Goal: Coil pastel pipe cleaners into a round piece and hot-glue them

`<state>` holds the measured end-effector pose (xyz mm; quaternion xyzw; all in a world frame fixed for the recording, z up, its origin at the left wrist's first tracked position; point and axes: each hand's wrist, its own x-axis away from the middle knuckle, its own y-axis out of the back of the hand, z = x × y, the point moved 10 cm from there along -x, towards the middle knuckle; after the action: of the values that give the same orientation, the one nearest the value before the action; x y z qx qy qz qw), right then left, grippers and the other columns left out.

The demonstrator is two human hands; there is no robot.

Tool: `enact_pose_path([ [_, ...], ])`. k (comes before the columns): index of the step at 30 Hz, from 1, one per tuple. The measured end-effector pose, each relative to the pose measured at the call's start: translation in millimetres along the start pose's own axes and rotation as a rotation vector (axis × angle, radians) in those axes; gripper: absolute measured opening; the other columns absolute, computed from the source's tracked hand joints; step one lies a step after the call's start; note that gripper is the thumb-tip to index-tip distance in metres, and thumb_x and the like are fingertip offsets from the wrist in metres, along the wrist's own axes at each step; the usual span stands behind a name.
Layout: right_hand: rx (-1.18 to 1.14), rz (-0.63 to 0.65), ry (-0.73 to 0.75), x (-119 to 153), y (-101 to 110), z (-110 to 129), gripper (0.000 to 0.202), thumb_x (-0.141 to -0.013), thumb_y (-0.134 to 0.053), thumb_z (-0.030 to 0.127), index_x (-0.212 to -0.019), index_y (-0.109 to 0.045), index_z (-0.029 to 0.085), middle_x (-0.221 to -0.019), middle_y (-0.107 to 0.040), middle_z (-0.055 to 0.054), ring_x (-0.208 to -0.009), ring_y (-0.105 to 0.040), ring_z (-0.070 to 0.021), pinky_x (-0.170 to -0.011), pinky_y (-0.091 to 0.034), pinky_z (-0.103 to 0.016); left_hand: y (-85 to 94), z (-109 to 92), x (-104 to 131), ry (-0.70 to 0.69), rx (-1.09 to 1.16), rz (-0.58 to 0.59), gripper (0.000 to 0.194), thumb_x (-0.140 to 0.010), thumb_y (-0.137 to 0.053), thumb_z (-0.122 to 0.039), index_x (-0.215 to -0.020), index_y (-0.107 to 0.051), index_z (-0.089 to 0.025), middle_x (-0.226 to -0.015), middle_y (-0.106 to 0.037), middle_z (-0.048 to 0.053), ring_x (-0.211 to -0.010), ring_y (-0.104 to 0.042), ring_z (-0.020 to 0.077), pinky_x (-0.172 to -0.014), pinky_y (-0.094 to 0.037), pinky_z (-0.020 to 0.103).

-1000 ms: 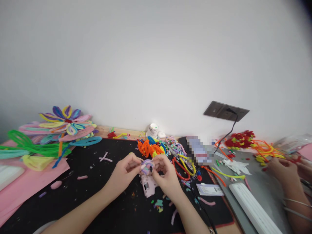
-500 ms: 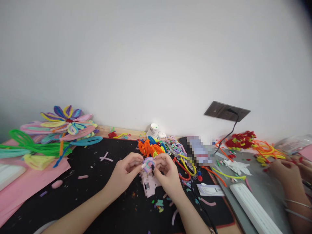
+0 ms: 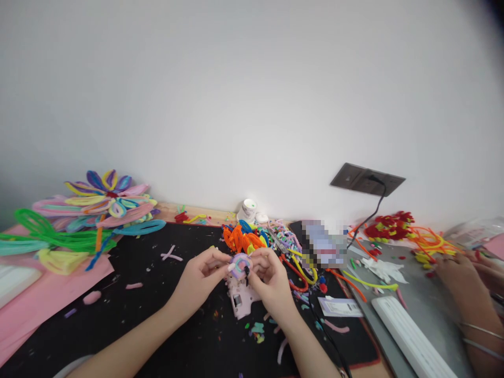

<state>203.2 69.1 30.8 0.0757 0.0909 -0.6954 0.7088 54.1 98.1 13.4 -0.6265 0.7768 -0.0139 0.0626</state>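
Observation:
A small round disc (image 3: 240, 266) in pastel purple, pink and blue is held up between my two hands, above the black mat. My left hand (image 3: 202, 275) has thumb and fingers closed on its left edge. My right hand (image 3: 271, 281) grips the right edge, fingers curled, beside a small black piece (image 3: 247, 271). Just below lies a pale pink plastic object (image 3: 242, 302) with a dark window, its upper part hidden by the disc and fingers. Behind it is a bundle of orange pipe-cleaner loops (image 3: 242, 239). Coloured clippings (image 3: 258, 329) lie close to my right wrist.
On the left lies a large pipe-cleaner flower (image 3: 112, 197) near pink paper (image 3: 47, 315). A paper cup (image 3: 248, 209) stands by the wall. To the right are a blurred-out phone (image 3: 323, 244), a white power strip (image 3: 411, 336), a cable (image 3: 370, 215) and another person's hands (image 3: 459, 275).
My hands and the disc stay almost in place. At the right, the other person's hand has shifted slightly.

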Motion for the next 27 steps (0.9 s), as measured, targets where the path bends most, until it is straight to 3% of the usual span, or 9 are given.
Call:
enact_pose_path([
  [10,0.007,-0.001,0.001,-0.4,-0.1,0.9,0.022,-0.076,-0.062,0.011,-0.093,-0.054,0.022,-0.072,-0.061,0.003,-0.057,-0.053,-0.01,-0.055,-0.041,-0.022,-0.2,0.9,-1.1,-0.028,0.056,-0.001,0.017,-0.07,-0.071,-0.021,-0.084,-0.062,-0.019,-0.078,-0.074,0.003,-0.075,-0.07,0.0177,-0.07,-0.057,0.028],
  [27,0.048,-0.008,0.005,1.5,-0.5,3.6,0.019,-0.077,-0.065,0.017,-0.091,-0.054,0.022,-0.072,-0.063,0.002,-0.057,-0.055,-0.0122,-0.054,-0.043,-0.025,2.4,-2.0,0.7,-0.054,-0.02,-0.021,0.012,-0.07,-0.072,-0.026,-0.07,-0.064,-0.018,-0.071,-0.067,0.0,-0.065,-0.067,0.0159,-0.065,-0.057,0.028],
])
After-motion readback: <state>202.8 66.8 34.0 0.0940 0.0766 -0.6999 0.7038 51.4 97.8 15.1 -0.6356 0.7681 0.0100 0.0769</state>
